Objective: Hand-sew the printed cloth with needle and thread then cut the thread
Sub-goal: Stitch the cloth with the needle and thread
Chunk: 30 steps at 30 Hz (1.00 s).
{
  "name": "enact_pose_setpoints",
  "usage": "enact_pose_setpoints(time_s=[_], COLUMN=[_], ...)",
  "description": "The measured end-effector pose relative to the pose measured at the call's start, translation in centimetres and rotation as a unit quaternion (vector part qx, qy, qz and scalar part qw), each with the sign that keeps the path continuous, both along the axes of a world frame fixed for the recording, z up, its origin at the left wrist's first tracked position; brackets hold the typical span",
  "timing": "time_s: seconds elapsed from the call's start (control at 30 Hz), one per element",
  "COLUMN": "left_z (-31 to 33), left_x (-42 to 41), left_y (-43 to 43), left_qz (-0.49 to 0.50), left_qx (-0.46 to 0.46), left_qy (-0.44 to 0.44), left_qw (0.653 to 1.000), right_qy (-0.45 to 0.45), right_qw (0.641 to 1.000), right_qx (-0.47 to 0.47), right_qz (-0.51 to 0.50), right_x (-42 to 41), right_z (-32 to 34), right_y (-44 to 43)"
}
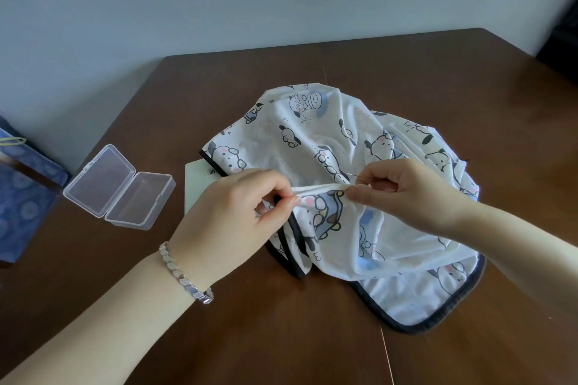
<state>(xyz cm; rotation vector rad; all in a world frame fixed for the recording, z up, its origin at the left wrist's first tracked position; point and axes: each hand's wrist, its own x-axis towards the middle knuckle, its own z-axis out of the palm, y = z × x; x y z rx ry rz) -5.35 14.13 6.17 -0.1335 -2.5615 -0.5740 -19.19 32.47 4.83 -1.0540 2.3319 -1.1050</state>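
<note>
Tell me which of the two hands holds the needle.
The right hand: it pinches the thin metal needle, while the left hand pinches only the white printed cloth.

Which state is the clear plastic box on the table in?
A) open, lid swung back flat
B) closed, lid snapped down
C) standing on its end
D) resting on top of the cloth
A: the clear plastic box lies open on the wooden table, both halves flat side by side at the hinge, left of the printed cloth and apart from it.
</note>
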Motion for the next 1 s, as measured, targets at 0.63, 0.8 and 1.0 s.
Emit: enact_pose_setpoints(time_s=[0.63,0.8,1.0], left_z=[0.1,0.8,0.8], left_x=[-0.2,-0.6,-0.9], left_y=[0.7,0.8,1.5], left_qz=[0.113,0.078,0.048], left_qx=[0.249,0.292,0.281], left_qy=[-0.061,-0.191,-0.233], left_qw=[0.960,0.934,0.930], right_qy=[0.021,0.066,0.059], right_qw=[0.999,0.997,0.996], right_qx=[-0.025,-0.045,-0.061], right_qz=[-0.005,0.005,0.012], right_x=[0.0,0.4,0.8], right_z=[0.2,0.3,0.2], right_y=[0.1,0.2,0.5])
